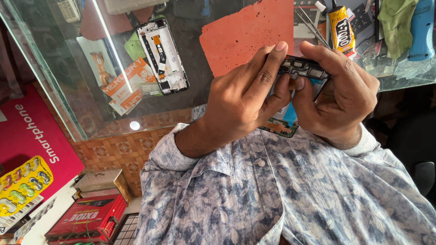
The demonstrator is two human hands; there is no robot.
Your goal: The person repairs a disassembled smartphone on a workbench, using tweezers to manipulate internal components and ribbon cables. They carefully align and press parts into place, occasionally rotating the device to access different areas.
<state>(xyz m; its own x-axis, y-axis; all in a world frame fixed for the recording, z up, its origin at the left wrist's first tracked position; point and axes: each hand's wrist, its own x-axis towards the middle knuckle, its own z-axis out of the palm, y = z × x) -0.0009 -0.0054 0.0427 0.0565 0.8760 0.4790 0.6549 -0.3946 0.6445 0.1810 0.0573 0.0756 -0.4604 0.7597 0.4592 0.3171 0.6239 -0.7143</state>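
The opened black smartphone with exposed circuit board (297, 75) is clasped firmly by the left hand (240, 102) and right hand (338, 97); light, stiff and fragile, it is best held by its edges.

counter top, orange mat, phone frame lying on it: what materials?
Counter top: clear glass, glossy; light streak and items visible beneath. Orange mat: likely rubber or foam, matte, pitted, torn edge. Phone frame: probably silvery metal or plastic rim with exposed board; hard to tell.
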